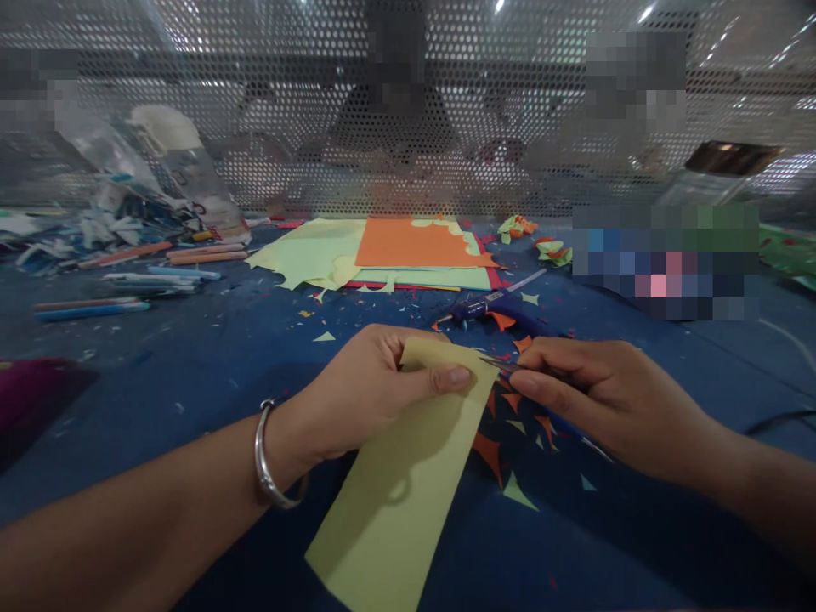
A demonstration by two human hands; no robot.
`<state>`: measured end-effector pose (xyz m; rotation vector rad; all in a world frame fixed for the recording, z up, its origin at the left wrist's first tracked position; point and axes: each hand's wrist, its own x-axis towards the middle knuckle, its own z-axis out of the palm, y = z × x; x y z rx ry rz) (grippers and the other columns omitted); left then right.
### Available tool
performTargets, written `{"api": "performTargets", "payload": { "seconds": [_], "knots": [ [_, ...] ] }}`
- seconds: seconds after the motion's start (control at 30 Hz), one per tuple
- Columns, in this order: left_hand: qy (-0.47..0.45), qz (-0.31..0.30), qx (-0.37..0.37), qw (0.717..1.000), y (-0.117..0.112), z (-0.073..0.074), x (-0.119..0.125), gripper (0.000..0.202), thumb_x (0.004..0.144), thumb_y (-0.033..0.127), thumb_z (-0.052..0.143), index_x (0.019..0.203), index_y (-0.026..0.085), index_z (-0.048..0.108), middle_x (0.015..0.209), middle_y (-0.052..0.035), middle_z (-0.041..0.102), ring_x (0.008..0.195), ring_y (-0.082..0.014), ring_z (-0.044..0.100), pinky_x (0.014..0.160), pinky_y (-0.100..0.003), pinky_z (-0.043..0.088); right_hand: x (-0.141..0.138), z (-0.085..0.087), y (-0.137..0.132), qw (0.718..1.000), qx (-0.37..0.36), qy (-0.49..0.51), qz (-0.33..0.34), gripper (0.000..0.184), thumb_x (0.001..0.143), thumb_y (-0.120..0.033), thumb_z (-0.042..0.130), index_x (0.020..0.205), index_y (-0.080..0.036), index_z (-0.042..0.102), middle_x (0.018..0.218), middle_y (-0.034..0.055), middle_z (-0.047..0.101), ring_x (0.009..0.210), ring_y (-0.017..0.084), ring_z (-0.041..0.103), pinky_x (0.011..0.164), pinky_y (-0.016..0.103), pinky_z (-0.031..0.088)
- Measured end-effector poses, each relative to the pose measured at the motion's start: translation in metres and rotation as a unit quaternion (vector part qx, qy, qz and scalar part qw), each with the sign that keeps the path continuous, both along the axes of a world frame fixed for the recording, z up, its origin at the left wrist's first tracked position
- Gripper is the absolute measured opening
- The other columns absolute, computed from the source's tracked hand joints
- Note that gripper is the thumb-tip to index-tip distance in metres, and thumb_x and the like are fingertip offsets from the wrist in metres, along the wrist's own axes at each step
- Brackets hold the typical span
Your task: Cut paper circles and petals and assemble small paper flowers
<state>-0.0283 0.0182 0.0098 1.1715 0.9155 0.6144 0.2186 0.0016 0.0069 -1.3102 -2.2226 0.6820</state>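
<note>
Both hands (366, 391) (586, 382) tight on yellow paper (408, 484) and metal tool (501, 364), glue gun (470, 307) just beyond, scraps (490, 457) beneath.

You have passing room left of centre, between the pens (153, 280) and your left hand (376, 382), and more at lower right, where the tabletop (574, 552) shows below your right hand (592, 391). A yellow paper strip (414, 459) blocks you at lower centre. Just beyond your hands a blue tool (475, 308) lies in your path, with stacked sheets (414, 244) behind. A perforated screen (286, 157) bars the top; a bottle (195, 183) obstructs upper left.
</note>
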Motion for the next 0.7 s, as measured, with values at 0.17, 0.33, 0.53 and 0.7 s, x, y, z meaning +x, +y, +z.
{"api": "performTargets", "payload": {
  "seconds": [0.17, 0.33, 0.53, 0.7],
  "knots": [
    [0.012, -0.003, 0.007, 1.000, -0.0004, 0.0000, -0.0004, 0.024, 0.078, 0.039, 0.085, 0.078, 0.017, 0.076, 0.068, 0.0007, 0.071, 0.055, -0.0092, 0.063, 0.051, -0.017, 0.050, 0.0002, -0.0005, 0.0005, 1.000, 0.016, -0.007, 0.006, 0.044, 0.102, -0.055, 0.050, 0.079, -0.021, 0.066, 0.066, 0.0003, 0.064, 0.057, 0.012, 0.055, 0.051, 0.025, 0.039],
    [0.015, -0.002, 0.007, 1.000, -0.0013, 0.0004, -0.0014, 0.025, 0.078, 0.040, 0.085, 0.077, 0.017, 0.076, 0.068, 0.0004, 0.071, 0.055, -0.0096, 0.063, 0.051, -0.017, 0.050, 0.0000, 0.0005, -0.0003, 1.000, 0.004, -0.002, 0.002, 0.045, 0.102, -0.056, 0.050, 0.079, -0.021, 0.066, 0.065, -0.0002, 0.063, 0.054, 0.012, 0.056, 0.050, 0.025, 0.040],
    [0.013, -0.002, -0.001, 1.000, -0.0003, 0.0008, -0.0006, 0.027, 0.075, 0.040, 0.087, 0.075, 0.016, 0.075, 0.068, 0.0004, 0.071, 0.056, -0.0103, 0.064, 0.052, -0.018, 0.051, -0.0007, 0.0009, -0.0004, 1.000, -0.008, 0.000, -0.001, 0.045, 0.101, -0.057, 0.050, 0.078, -0.021, 0.066, 0.065, 0.0001, 0.064, 0.054, 0.012, 0.059, 0.049, 0.024, 0.041],
    [0.016, -0.010, 0.000, 1.000, -0.0011, -0.0002, -0.0009, 0.023, 0.080, 0.038, 0.084, 0.079, 0.016, 0.075, 0.068, 0.0008, 0.069, 0.055, -0.0087, 0.062, 0.052, -0.016, 0.050, -0.0010, 0.0006, -0.0001, 1.000, 0.005, -0.009, 0.003, 0.045, 0.102, -0.056, 0.050, 0.078, -0.021, 0.065, 0.063, -0.0012, 0.061, 0.053, 0.011, 0.055, 0.050, 0.024, 0.039]
  ]
}}
